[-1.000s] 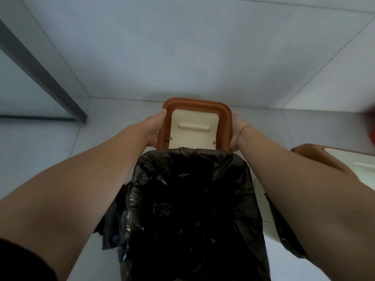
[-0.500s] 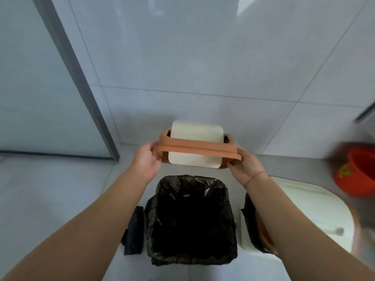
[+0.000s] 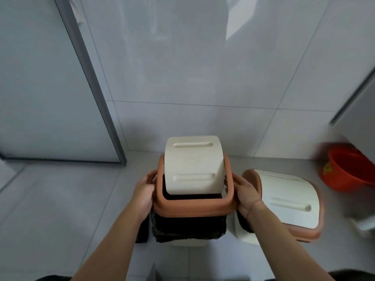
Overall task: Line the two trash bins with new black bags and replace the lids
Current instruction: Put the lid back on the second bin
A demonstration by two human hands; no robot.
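Lid over the bagged bin

Left hand (image 3: 144,194) and right hand (image 3: 244,194) grip the brown-framed lid (image 3: 192,205) by its sides — over the bin (image 3: 189,241) lined with a black bag (image 3: 188,228); second bin (image 3: 245,237) beside it already lidded.

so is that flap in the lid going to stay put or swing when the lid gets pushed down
Likely it swings: the cream flap already sits tilted up out of the brown lid frame, so it seems to pivot. The frame looks stiff, keeping its shape between the left hand and right hand. It probably weighs little.
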